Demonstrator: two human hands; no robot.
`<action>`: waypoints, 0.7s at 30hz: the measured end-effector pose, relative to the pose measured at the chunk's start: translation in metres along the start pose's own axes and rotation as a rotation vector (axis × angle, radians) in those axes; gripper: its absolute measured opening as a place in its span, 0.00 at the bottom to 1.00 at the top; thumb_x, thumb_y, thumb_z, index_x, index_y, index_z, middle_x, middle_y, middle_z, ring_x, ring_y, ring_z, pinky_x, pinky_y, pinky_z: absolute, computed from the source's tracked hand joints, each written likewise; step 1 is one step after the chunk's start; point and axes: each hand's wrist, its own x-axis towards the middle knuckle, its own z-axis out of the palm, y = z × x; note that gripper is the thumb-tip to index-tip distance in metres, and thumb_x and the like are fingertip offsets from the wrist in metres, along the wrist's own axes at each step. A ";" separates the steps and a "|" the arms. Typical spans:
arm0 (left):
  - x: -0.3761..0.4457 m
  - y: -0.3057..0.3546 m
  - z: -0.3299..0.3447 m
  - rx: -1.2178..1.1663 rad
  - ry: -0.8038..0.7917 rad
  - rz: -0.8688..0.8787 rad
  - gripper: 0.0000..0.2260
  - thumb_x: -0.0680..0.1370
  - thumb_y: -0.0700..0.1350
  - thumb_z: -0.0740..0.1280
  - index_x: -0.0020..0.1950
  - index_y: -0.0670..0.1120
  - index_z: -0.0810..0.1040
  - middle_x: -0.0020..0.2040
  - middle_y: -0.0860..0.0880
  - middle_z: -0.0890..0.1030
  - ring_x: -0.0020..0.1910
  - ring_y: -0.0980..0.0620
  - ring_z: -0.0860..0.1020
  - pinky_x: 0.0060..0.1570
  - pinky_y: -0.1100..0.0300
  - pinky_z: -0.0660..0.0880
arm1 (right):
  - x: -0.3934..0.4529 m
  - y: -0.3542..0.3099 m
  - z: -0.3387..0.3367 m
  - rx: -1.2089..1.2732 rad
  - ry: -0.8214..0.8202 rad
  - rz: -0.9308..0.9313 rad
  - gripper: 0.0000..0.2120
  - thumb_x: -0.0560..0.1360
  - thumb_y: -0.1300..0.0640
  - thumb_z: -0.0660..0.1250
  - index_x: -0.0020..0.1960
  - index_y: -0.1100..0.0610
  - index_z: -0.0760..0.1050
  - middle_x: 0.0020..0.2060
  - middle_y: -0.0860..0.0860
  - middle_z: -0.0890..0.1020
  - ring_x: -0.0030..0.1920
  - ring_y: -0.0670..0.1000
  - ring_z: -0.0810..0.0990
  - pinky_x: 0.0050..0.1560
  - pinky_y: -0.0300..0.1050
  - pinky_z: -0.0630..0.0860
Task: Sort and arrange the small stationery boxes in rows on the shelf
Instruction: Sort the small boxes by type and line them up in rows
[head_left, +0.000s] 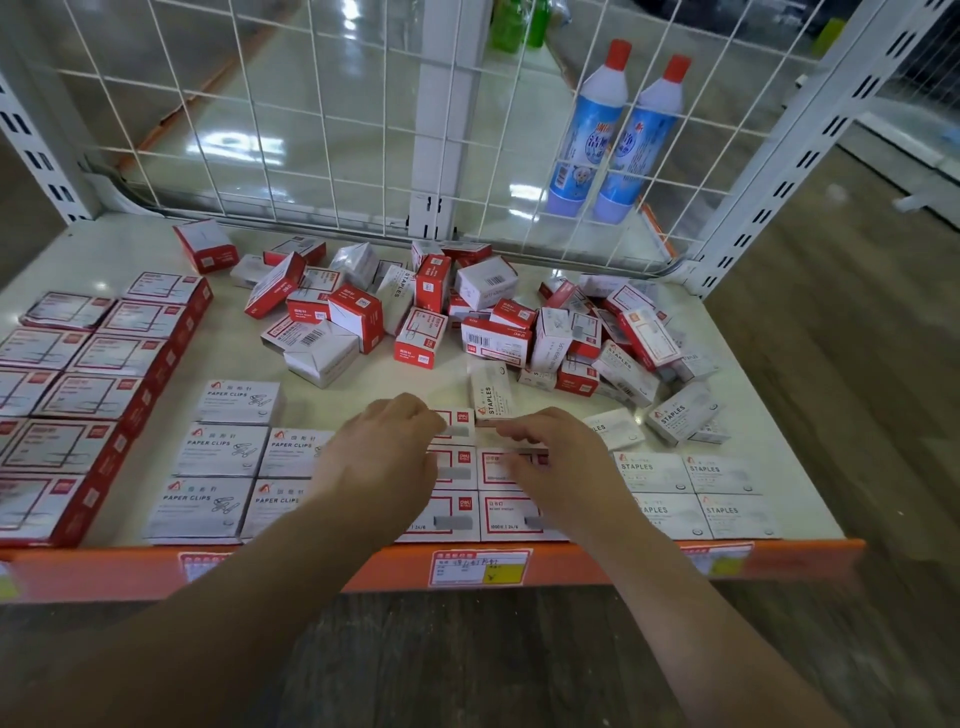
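Both my hands work the front of the cream shelf board (218, 358) behind its orange price rail (311, 571), squaring up the middle block of small red-and-white cardboard staple boxes (457, 512) so it runs in straight rows like its neighbours. My left hand (387, 449) lies knuckles-up over that block's left column, fingers curled down with the tips at the edge of the far box (457, 421); whether they pinch it I cannot tell. My right hand (556, 457) covers the right column, fingertips (506, 430) bunched and pointing toward 9 o'clock, almost meeting the left hand's. Just past them, at 12 o'clock, one white staples box (491, 392) lies turned lengthwise, apparently next in line.

At 9 o'clock sit white paper-clip boxes (221, 449) in neat rows; at 3 o'clock, white staples boxes (691, 493). The unsorted heap of mixed boxes (467, 317) sprawls at 12 to 1 o'clock, before the white wire grid (332, 130).
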 end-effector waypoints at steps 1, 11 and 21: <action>-0.003 0.002 0.001 0.000 -0.010 0.024 0.16 0.80 0.48 0.58 0.68 0.54 0.68 0.66 0.56 0.68 0.63 0.56 0.67 0.59 0.61 0.68 | -0.001 0.002 -0.002 -0.002 0.011 0.019 0.16 0.77 0.54 0.63 0.64 0.48 0.73 0.58 0.46 0.75 0.57 0.44 0.72 0.54 0.35 0.70; -0.010 0.026 0.007 0.140 -0.073 0.184 0.16 0.80 0.50 0.59 0.68 0.52 0.66 0.67 0.54 0.68 0.64 0.53 0.69 0.61 0.57 0.69 | -0.013 0.024 -0.013 -0.005 0.094 0.119 0.13 0.78 0.56 0.62 0.61 0.50 0.74 0.59 0.45 0.75 0.57 0.43 0.72 0.56 0.34 0.68; 0.000 0.031 0.004 0.101 -0.095 0.129 0.14 0.80 0.51 0.58 0.65 0.52 0.70 0.62 0.55 0.73 0.58 0.53 0.74 0.52 0.61 0.75 | -0.006 0.028 -0.018 0.048 0.198 0.081 0.14 0.78 0.56 0.62 0.63 0.51 0.73 0.60 0.46 0.76 0.57 0.43 0.73 0.58 0.34 0.66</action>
